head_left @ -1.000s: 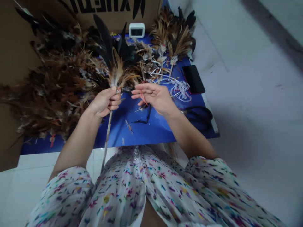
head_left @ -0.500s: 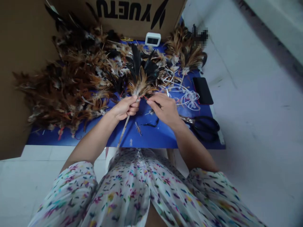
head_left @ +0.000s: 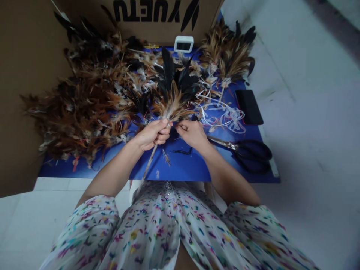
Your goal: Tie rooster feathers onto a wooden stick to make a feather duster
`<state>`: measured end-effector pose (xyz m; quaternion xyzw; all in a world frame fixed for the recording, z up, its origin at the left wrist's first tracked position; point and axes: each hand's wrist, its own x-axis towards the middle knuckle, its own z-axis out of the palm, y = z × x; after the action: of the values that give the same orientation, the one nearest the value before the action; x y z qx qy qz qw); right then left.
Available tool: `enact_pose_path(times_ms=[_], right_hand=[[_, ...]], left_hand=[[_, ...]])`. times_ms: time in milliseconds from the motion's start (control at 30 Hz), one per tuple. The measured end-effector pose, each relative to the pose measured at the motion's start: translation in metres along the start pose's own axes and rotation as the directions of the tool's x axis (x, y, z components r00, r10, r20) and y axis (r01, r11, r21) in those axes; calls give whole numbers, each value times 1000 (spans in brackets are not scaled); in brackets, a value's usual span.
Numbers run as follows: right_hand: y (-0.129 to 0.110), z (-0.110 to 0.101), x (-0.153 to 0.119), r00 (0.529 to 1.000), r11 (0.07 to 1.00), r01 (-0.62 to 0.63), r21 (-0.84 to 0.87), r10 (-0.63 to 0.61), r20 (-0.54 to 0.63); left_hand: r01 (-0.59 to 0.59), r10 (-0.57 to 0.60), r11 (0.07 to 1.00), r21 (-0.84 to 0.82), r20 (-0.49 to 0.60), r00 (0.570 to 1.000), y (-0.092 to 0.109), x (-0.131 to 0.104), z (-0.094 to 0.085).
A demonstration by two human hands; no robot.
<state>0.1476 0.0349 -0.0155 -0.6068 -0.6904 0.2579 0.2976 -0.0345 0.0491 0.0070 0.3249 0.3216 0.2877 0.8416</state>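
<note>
My left hand (head_left: 156, 135) is closed around a thin stick at the base of a feather duster (head_left: 173, 101). Black and brown feathers fan out above the fist, and the bare stick (head_left: 149, 161) slants down past the table edge. Just right of the binding, my right hand (head_left: 192, 133) is closed in a pinch at chest side of the feathers. A bit of red string ran to its fingertips a moment ago; now the fingers mostly hide it. Below the hands lie a loose small feather (head_left: 166, 157) and a dark scrap (head_left: 182, 151).
Brown feather bundles (head_left: 81, 108) heap on the left of the blue table (head_left: 194, 168), more (head_left: 233, 56) at back right. Tangled clear strips (head_left: 229, 116), a black phone (head_left: 249, 107) and large scissors (head_left: 253, 155) lie right. A white digital device (head_left: 183, 44) stands before cardboard (head_left: 160, 32).
My right hand's fingers have curled in more tightly near the duster's base. My left hand keeps its hold. The whole view has shifted slightly.
</note>
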Motion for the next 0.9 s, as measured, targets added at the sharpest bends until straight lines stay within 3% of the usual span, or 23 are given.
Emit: enact_pose_path(times_ms=[133,267,400,533,900], right_hand=[[5,6,7,998,992,-38,120,43,-40],[17,12,13,988,991,48,122,-29,-153],[22,18,14,990,989,138,59,-139,6],[20,17,10,985,972,164,171,-171,27],[15,8,-2,987,889,-31,458,-46,156]], left_hand=[[29,-30,999,34,45,999,-6,-4,8],[60,-65,996,60,91,994,-10,-9,15],[90,-97,994,65,127,987,-13,-10,17],[122,-128,991,54,138,982,-13,-7,13],[137,-142,989,56,90,986,-14,-7,11]])
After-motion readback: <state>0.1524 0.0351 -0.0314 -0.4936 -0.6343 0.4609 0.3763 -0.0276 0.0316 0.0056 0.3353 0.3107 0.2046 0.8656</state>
